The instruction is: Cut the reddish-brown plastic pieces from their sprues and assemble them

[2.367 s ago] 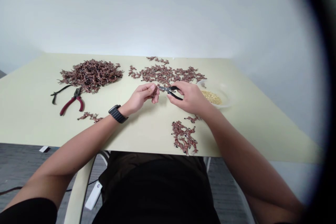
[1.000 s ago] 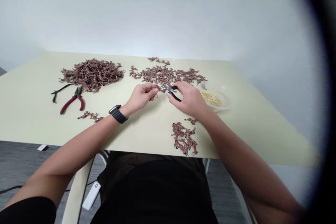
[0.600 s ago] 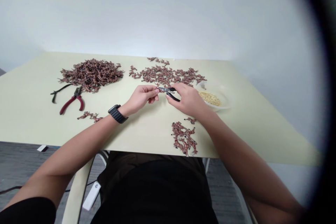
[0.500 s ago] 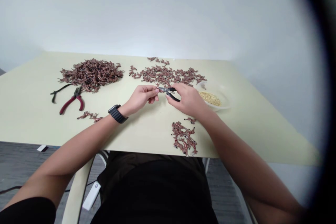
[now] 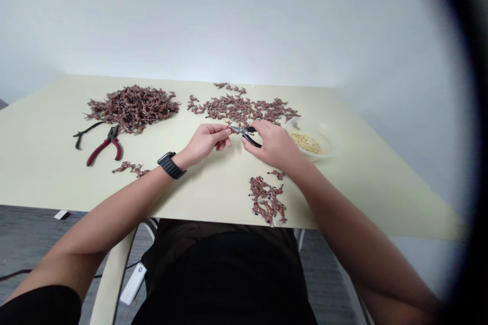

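Note:
My left hand (image 5: 212,140) is closed, thumb and forefinger pinching a small brown figurine (image 5: 229,123) that looks like an animal; most of it is hidden by the fingers. Black-handled pliers (image 5: 246,134) are gripped in my right hand (image 5: 272,144), their jaws pointing left and meeting the figurine at my left fingertips. Just beyond both hands lies a spread of similar brown figurines (image 5: 236,107). Nearer the table's front edge, below my right wrist, sits a smaller group of figurines (image 5: 267,198).
A translucent bowl (image 5: 326,152) holding small gold-coloured pieces (image 5: 305,142) stands right of my right hand. At the left are a large heap of figurines (image 5: 133,104), red-handled pliers (image 5: 107,147) and a black-handled tool (image 5: 78,139). A few figurines (image 5: 131,168) lie by my left forearm.

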Action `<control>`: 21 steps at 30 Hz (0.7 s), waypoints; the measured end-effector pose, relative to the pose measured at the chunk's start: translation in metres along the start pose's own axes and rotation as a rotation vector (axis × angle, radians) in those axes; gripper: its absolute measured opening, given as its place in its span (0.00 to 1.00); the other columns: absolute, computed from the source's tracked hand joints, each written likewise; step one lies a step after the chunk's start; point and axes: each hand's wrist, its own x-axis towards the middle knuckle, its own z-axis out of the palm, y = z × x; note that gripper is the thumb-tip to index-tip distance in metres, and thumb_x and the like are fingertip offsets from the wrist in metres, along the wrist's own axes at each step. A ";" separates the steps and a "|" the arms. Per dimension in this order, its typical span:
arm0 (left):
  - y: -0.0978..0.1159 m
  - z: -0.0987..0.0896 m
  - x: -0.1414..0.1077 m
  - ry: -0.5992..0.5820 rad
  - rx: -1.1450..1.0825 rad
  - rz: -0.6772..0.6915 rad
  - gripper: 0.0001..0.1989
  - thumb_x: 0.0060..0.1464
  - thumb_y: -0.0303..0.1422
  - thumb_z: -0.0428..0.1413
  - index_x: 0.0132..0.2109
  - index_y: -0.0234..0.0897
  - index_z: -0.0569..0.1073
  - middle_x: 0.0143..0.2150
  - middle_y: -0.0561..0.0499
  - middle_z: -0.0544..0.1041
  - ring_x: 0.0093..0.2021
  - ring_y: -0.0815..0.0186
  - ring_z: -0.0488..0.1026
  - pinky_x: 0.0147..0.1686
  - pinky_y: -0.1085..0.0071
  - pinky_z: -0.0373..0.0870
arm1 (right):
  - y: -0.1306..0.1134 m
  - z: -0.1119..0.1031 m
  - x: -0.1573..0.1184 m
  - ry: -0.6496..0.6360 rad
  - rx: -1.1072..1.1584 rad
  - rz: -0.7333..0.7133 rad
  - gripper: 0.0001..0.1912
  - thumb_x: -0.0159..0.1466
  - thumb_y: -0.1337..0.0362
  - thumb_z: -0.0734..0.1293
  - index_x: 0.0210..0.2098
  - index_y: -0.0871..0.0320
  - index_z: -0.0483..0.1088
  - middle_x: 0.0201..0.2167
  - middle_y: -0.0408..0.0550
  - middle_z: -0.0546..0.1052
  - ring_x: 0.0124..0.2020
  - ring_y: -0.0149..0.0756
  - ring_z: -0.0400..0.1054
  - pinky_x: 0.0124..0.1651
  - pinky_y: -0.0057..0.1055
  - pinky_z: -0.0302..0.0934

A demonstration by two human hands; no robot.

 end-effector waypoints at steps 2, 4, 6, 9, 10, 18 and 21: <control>-0.001 0.000 0.000 0.003 0.008 -0.003 0.15 0.63 0.42 0.65 0.39 0.32 0.82 0.32 0.46 0.81 0.26 0.71 0.68 0.27 0.72 0.64 | 0.000 0.001 0.000 0.004 -0.012 0.003 0.18 0.72 0.53 0.66 0.55 0.57 0.72 0.50 0.59 0.80 0.48 0.53 0.75 0.50 0.45 0.66; -0.001 0.001 0.000 0.005 0.017 0.001 0.15 0.64 0.42 0.64 0.40 0.32 0.82 0.32 0.45 0.81 0.26 0.71 0.69 0.28 0.72 0.65 | 0.000 0.001 -0.001 0.004 -0.027 0.013 0.18 0.72 0.52 0.66 0.54 0.57 0.72 0.49 0.58 0.80 0.47 0.53 0.75 0.49 0.44 0.66; -0.001 0.001 0.000 0.003 0.031 0.013 0.15 0.65 0.42 0.63 0.40 0.32 0.82 0.33 0.44 0.82 0.26 0.71 0.69 0.28 0.72 0.66 | 0.000 0.001 -0.001 -0.003 -0.038 0.023 0.17 0.72 0.52 0.66 0.52 0.57 0.72 0.47 0.57 0.80 0.46 0.51 0.75 0.48 0.43 0.65; -0.002 0.002 0.000 0.008 0.050 0.027 0.15 0.66 0.42 0.63 0.40 0.32 0.82 0.35 0.44 0.83 0.26 0.71 0.69 0.29 0.72 0.67 | -0.001 0.002 0.000 -0.006 -0.036 0.032 0.16 0.72 0.52 0.65 0.51 0.56 0.72 0.45 0.57 0.80 0.44 0.51 0.74 0.47 0.42 0.65; -0.002 0.002 0.000 0.010 0.054 0.028 0.15 0.66 0.42 0.63 0.40 0.32 0.82 0.35 0.44 0.83 0.26 0.71 0.69 0.29 0.72 0.67 | -0.002 0.002 0.000 -0.004 -0.033 0.032 0.16 0.72 0.52 0.65 0.51 0.56 0.72 0.45 0.57 0.80 0.45 0.51 0.74 0.47 0.42 0.64; -0.001 0.003 -0.001 0.019 0.082 0.015 0.16 0.66 0.43 0.62 0.40 0.33 0.81 0.34 0.44 0.83 0.25 0.71 0.70 0.27 0.73 0.67 | 0.000 0.001 0.000 -0.002 -0.035 0.023 0.16 0.72 0.52 0.65 0.51 0.56 0.72 0.45 0.57 0.80 0.44 0.51 0.74 0.45 0.42 0.64; 0.000 0.005 -0.002 0.032 0.135 0.052 0.17 0.66 0.44 0.61 0.40 0.33 0.81 0.34 0.44 0.83 0.25 0.71 0.69 0.28 0.73 0.67 | -0.004 0.001 -0.001 -0.002 -0.044 0.037 0.15 0.72 0.51 0.65 0.48 0.56 0.71 0.43 0.57 0.80 0.41 0.49 0.72 0.43 0.41 0.61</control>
